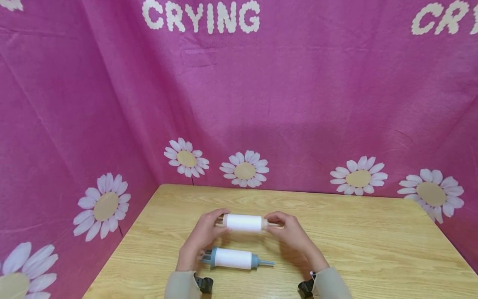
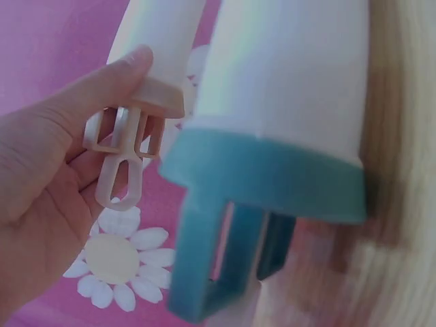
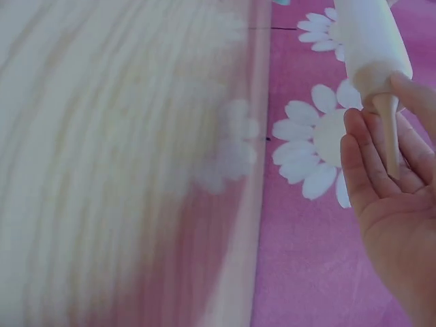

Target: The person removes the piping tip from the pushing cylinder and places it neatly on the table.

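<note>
both hands [image 1: 203, 230] pinch the beige-ended white cylinder [image 1: 244, 223] by its ends before pink cloth [image 1: 298, 91] lettered "crying".

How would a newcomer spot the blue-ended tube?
Find the wooden table before the magenta backdrop. In the head view, the blue-ended tube lies below the beige-ended tube, thin spout pointing right. Both bodies are white; only this one has grey-blue ends.

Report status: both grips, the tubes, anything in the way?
Left grip holding cream-ended tube at one end; right grip at the other. Blue-ended tube on table, beside left wrist; might get bumped.
</note>
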A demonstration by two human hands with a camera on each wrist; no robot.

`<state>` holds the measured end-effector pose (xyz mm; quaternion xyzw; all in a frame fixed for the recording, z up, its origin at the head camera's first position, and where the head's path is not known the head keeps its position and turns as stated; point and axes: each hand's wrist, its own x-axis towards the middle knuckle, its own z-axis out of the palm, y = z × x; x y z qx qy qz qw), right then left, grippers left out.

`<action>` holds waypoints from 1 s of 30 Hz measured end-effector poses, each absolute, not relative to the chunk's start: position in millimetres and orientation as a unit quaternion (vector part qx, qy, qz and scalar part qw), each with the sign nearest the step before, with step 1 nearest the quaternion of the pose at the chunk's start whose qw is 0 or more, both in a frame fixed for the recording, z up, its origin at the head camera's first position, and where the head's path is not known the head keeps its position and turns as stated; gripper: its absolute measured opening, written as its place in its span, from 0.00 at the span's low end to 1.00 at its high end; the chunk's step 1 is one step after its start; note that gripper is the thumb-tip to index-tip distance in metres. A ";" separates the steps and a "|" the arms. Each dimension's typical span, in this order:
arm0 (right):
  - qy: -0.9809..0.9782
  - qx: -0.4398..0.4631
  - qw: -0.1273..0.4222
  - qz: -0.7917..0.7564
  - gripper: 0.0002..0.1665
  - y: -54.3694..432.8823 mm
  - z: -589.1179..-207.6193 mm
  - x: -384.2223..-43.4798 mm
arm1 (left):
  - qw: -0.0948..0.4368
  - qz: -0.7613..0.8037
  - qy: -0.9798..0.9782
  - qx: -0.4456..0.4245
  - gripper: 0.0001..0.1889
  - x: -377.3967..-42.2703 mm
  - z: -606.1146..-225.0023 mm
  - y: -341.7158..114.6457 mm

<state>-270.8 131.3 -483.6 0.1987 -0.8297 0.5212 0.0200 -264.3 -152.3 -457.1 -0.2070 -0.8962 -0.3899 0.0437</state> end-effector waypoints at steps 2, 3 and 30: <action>-0.824 0.189 0.020 0.534 0.18 135.3 -479.2 -268.6 | 0.046 -0.393 -0.893 -0.213 0.24 -263.6 -452.7 -149.4; -0.821 0.189 0.023 0.538 0.18 137.1 -477.0 -267.8 | 0.046 -0.395 -0.893 -0.213 0.24 -263.4 -450.6 -147.9; -0.828 0.161 0.063 0.534 0.18 171.6 -474.6 -243.7 | 0.028 -0.391 -0.889 -0.239 0.24 -255.3 -441.6 -113.5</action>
